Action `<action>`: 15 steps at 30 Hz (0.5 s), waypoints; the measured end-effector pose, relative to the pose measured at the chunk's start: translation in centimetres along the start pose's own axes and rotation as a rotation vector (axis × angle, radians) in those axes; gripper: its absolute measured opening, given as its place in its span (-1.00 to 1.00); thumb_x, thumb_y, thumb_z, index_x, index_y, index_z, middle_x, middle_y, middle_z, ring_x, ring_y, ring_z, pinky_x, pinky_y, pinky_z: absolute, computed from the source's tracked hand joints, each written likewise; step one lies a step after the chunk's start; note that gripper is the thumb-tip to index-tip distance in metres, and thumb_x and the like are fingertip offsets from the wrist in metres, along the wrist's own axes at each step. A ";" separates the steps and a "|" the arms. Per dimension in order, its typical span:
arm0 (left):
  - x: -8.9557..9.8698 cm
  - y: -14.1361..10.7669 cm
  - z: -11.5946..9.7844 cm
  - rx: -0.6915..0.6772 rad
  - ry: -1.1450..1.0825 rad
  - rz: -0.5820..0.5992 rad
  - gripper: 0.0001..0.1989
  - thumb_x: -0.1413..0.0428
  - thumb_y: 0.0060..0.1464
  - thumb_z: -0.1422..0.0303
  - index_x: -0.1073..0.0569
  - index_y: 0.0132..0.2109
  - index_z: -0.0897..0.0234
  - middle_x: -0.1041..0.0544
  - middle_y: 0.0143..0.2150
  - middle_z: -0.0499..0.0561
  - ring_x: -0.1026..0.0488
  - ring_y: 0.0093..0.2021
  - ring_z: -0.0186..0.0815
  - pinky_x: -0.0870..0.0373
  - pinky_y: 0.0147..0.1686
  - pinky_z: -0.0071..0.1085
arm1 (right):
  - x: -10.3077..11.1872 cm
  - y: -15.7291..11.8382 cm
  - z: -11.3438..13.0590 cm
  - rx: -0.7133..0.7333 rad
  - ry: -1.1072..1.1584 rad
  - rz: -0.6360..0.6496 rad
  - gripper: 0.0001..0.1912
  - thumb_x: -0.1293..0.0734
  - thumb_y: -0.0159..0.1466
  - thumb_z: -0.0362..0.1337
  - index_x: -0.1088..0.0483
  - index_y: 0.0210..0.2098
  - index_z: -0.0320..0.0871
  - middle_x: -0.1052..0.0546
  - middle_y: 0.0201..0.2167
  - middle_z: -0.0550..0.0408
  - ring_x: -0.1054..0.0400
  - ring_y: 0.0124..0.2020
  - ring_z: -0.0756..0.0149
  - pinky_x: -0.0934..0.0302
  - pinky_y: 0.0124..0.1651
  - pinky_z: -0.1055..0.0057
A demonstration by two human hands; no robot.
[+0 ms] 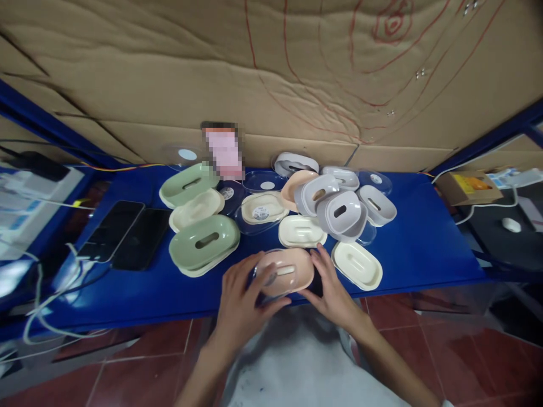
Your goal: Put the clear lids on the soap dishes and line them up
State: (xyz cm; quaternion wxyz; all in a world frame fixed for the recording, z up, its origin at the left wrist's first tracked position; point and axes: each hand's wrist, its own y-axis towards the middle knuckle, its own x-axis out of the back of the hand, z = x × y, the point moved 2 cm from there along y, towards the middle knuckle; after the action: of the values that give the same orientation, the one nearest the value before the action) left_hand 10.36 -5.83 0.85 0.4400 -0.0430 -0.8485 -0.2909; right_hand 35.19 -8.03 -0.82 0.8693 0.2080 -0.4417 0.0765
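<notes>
Near the table's front edge, a peach oval dish (303,263) with a clear cover over its left part lies between my hands. My left hand (246,291) grips the dish and cover at the left side, its fingers partly across the top. On the right end of the dish, my right hand (328,285) holds the rim between thumb and fingers. A cream tray (302,232) lies just behind the dish, and another cream tray (358,265) is right of my right hand. Two green dishes (203,240) stand to the left, one behind the other.
Grey slotted dishes (341,215) are piled at the back right, with clear lids around them. Phones (136,237) and white cables (36,322) lie at the left. A cardboard wall (169,85) rises behind the blue table (428,237).
</notes>
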 end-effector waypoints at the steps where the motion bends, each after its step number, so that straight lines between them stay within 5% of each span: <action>1: -0.5 0.8 -0.6 -0.070 0.036 0.037 -0.40 -0.28 0.27 0.02 -0.38 0.34 0.10 -0.49 0.33 0.23 -0.47 0.30 0.09 -0.41 0.24 0.06 | 0.0 0.0 -0.1 0.006 0.009 -0.003 0.03 -0.41 0.45 -0.24 0.34 0.63 0.00 0.12 0.62 -0.25 -0.03 0.56 -0.09 -0.25 0.46 0.02; 4: -1.7 2.2 -1.7 -0.223 0.083 0.133 -0.38 -0.24 0.33 0.04 -0.36 0.40 0.16 -0.50 0.36 0.20 -0.41 0.37 0.06 -0.27 0.37 0.07 | 0.3 0.2 -0.3 0.037 0.009 0.065 0.03 -0.42 0.45 -0.26 0.33 0.63 0.10 0.27 0.65 -0.16 0.08 0.60 -0.07 -0.24 0.45 -0.03; 7: -2.1 2.4 -1.5 -0.258 0.087 0.188 -0.29 -0.22 0.34 0.01 -0.27 0.49 0.09 -0.38 0.46 0.20 -0.27 0.48 0.07 -0.14 0.45 0.14 | 0.7 0.5 -0.7 0.067 -0.021 0.177 -0.07 -0.40 0.47 -0.26 0.19 0.62 0.16 0.19 0.64 -0.07 0.11 0.60 -0.03 -0.23 0.47 0.00; 11: -1.6 1.2 -0.2 -0.129 -0.015 0.233 -0.16 -0.29 0.28 0.07 -0.13 0.56 0.04 -0.08 0.60 0.32 -0.16 0.54 0.18 -0.28 0.39 0.19 | 1.0 0.6 -1.0 0.090 -0.010 0.168 -0.13 -0.37 0.50 -0.24 0.17 0.62 0.08 0.08 0.63 -0.11 0.02 0.58 0.02 -0.25 0.46 0.06; 15: -1.5 0.1 0.9 -0.008 -0.078 0.247 -0.14 -0.28 0.30 0.15 -0.07 0.58 0.05 -0.18 0.55 0.33 -0.32 0.46 0.17 -0.46 0.29 0.09 | 1.0 0.4 -0.9 0.101 -0.024 0.152 -0.13 -0.36 0.50 -0.28 0.18 0.62 0.08 0.03 0.61 -0.10 -0.04 0.56 0.01 -0.27 0.45 0.06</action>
State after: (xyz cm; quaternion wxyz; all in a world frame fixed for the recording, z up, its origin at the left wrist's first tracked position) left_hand 10.64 -5.00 -0.73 0.4390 -0.1600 -0.8520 -0.2362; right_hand 36.31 -7.32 -0.41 0.8440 0.2187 -0.4623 0.1618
